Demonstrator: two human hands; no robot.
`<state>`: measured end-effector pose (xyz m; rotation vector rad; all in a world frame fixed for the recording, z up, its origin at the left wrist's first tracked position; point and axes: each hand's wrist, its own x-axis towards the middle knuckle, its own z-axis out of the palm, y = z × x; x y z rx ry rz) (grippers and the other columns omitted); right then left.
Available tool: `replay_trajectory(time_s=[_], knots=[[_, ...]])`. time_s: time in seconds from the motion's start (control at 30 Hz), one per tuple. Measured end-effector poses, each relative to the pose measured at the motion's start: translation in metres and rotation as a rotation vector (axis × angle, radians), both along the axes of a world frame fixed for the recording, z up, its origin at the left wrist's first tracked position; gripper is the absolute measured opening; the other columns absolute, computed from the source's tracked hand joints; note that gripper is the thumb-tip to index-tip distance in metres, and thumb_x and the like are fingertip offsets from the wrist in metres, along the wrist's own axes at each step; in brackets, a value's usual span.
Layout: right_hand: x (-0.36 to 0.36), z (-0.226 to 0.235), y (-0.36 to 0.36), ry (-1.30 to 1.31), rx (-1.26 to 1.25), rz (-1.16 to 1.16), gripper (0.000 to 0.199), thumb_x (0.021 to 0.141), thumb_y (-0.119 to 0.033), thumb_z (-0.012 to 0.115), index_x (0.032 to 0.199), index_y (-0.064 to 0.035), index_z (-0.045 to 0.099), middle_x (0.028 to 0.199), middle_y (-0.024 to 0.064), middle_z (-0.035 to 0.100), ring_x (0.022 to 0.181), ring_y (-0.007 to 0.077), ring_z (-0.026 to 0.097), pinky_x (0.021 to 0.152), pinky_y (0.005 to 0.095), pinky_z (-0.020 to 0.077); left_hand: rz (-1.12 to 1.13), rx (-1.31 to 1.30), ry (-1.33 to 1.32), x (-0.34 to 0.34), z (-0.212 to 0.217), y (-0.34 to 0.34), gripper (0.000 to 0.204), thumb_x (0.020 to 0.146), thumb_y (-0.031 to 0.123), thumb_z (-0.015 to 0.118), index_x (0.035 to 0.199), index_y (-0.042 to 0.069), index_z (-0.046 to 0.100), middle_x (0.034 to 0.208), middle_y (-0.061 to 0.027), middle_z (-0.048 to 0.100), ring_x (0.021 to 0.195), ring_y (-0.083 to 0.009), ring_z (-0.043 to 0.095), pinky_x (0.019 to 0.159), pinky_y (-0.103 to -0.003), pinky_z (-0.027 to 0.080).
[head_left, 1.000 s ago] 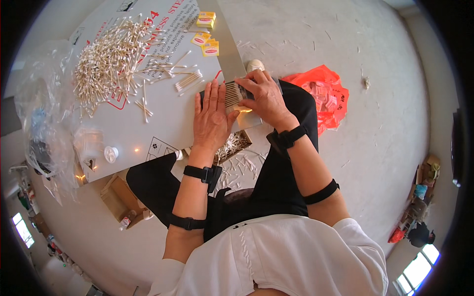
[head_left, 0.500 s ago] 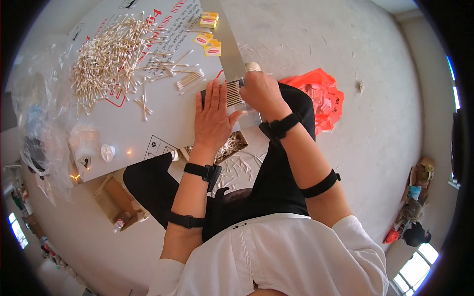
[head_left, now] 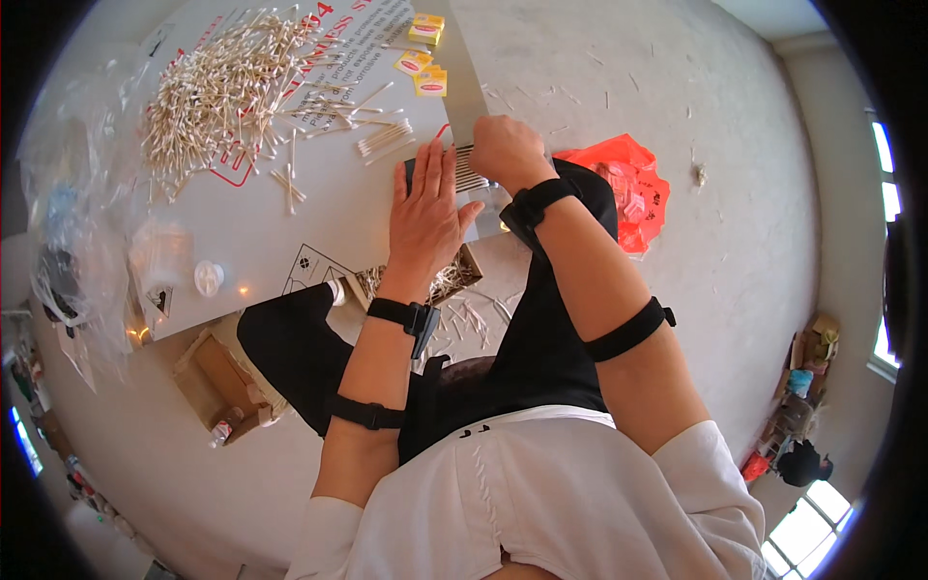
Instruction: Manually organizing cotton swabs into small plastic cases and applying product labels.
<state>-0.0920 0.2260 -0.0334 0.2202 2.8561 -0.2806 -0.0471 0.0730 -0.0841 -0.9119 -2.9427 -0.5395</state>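
My left hand (head_left: 425,213) lies flat at the table's right edge, fingers stretched forward and thumb out to the side. Its fingertips rest on a dark-edged flat piece. Just right of them is a tight row of slim parallel sticks (head_left: 471,172), resembling cotton swabs. My right hand (head_left: 509,150) is closed in a fist at the far right end of that row; whatever it grips is hidden. A small bundle of cotton swabs (head_left: 385,138) lies beyond my left fingertips. Farther left spreads a large heap of loose cotton swabs (head_left: 217,97).
Small yellow boxes (head_left: 430,83) stand near the far table edge. A round white container (head_left: 208,278) and clear plastic bag (head_left: 82,184) are left. An open box of swabs (head_left: 469,271) sits below the table edge. A red bag (head_left: 628,188) lies right; a cardboard box (head_left: 217,387) lower left.
The view has shifted slightly. My right fist has turned and moved a little outward; a pale rounded end that showed above it is now hidden. My left hand stays flat in place.
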Motion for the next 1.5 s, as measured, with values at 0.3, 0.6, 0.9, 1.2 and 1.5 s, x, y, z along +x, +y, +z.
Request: replay_trajectory(time_s=[0.3,0.6,0.9,1.2,1.5], knots=[[0.003,0.006,0.007,-0.059,-0.135,-0.232,0.033,0.072,-0.022,0.064,0.095,0.0004,0.071,0.096,0.0249,0.069,0.095,0.0399,0.067,0.082,0.0456,0.0544,0.016,-0.008,-0.009,0.002,-0.004,0.003,0.079,0.092,0.048,0.056,0.151,0.002,0.028,0.159,-0.0145,0.023,0.149,-0.0266,0.018,0.12,-0.048,0.01],[0.003,0.002,0.015,-0.039,-0.194,-0.282,0.037,0.067,-0.023,0.068,0.094,0.0024,0.071,0.096,0.0259,0.069,0.092,0.0405,0.068,0.081,0.0447,0.055,0.068,-0.014,0.0,0.004,-0.007,0.013,0.08,0.093,0.048,0.054,0.151,0.001,0.026,0.159,-0.0152,0.023,0.149,-0.027,0.016,0.12,-0.048,0.009],[0.004,-0.011,0.02,0.003,-0.199,-0.249,0.033,0.066,-0.023,0.068,0.086,0.0028,0.072,0.089,0.0259,0.069,0.087,0.0408,0.068,0.078,0.0444,0.055,0.083,0.026,0.027,0.005,-0.007,0.013,0.077,0.092,0.043,0.057,0.151,0.002,0.026,0.158,-0.0155,0.026,0.147,-0.0283,0.022,0.119,-0.05,0.015],[0.006,-0.016,0.026,-0.049,-0.225,-0.245,0.035,0.069,-0.024,0.067,0.093,0.0004,0.072,0.099,0.0249,0.069,0.095,0.0402,0.067,0.082,0.0449,0.0552,0.023,0.029,0.027,0.008,-0.004,0.01,0.078,0.092,0.044,0.056,0.149,-0.001,0.029,0.156,-0.0162,0.029,0.148,-0.0278,0.021,0.119,-0.049,0.013],[0.017,-0.023,0.02,0.028,-0.218,-0.234,0.028,0.072,-0.024,0.067,0.088,-0.0006,0.07,0.089,0.0238,0.069,0.088,0.0404,0.068,0.077,0.0456,0.0558,0.043,0.068,0.04,0.011,-0.008,0.009,0.08,0.091,0.041,0.059,0.15,0.0,0.026,0.156,-0.0164,0.028,0.147,-0.0286,0.023,0.118,-0.05,0.016]])
